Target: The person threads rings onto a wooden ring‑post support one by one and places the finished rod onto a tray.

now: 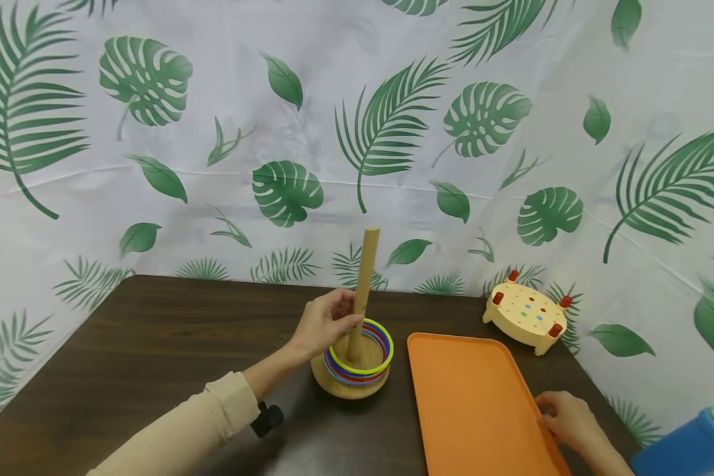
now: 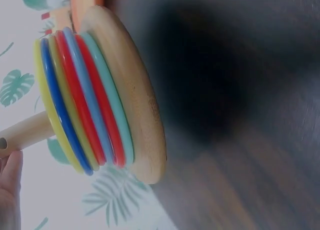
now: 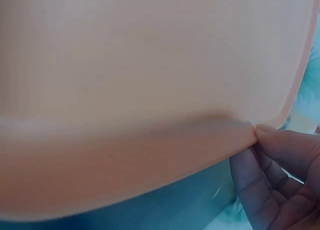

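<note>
A wooden ring-toss stand has a round base [image 1: 348,391] and a tall post [image 1: 367,264]. Several colored rings [image 1: 389,354] lie stacked around the post, yellow on top, with blue, red and teal showing below in the left wrist view. My left hand [image 1: 326,325] grips the post just above the rings, thumb on the near side. To the right lies an orange tray [image 1: 467,390]. My right hand [image 1: 571,422] pinches its right rim; the right wrist view shows thumb [image 3: 287,147] above and fingers [image 3: 252,182] below the edge.
A cream round toy with red pegs and colored dots [image 1: 526,311] stands at the table's back right corner. A blue container with a yellow lid [image 1: 684,444] is at the lower right. Leaf-print cloth [image 1: 214,86] hangs behind the dark table [image 1: 172,350].
</note>
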{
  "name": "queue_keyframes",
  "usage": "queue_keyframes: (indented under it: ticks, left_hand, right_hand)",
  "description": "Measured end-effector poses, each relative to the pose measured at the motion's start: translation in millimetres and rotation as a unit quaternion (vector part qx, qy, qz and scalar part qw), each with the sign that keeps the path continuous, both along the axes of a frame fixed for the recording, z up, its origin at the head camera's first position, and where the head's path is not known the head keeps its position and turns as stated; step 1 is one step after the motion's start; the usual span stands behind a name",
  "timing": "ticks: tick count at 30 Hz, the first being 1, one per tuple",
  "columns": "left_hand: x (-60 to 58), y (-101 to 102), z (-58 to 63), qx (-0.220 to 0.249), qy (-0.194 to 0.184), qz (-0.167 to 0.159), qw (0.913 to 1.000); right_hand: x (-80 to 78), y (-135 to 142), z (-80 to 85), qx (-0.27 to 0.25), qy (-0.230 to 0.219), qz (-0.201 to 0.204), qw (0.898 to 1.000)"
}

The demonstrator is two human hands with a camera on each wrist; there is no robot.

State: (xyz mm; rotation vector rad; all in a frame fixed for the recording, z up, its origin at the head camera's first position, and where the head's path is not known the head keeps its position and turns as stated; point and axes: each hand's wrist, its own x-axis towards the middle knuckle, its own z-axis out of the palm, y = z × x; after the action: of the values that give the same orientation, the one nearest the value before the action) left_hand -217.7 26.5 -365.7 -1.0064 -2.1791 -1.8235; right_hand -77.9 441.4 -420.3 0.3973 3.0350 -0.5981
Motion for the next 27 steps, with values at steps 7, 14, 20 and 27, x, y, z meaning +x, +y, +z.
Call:
queue_keyframes:
  ticks: [7, 14, 20, 27]
  left_hand:
    - [-3.3, -11.1, 12.7, 0.001, 0.025, 0.019, 0.9995]
    - [-6.5, -10.3, 12.6, 0.015, 0.036, 0.017, 0.9991]
    - [-6.7, -4.5, 9.0, 0.018, 0.025, 0.007, 0.9995]
    - [-9.4, 1.0, 6.9, 0.019, 0.021, 0.018, 0.9994]
  right_hand:
    - [-33.8, -47.8, 4.0, -0.008, 0.028, 0.017, 0.999]
    - [-68.1, -100.2, 4.1, -0.038, 0.043, 0.03, 0.998]
    - [-89.9, -130.9, 1.2, -0.061, 0.061, 0.042, 0.995]
    - [-103.7, -153.3, 0.9, -0.084, 0.082, 0.042, 0.992]
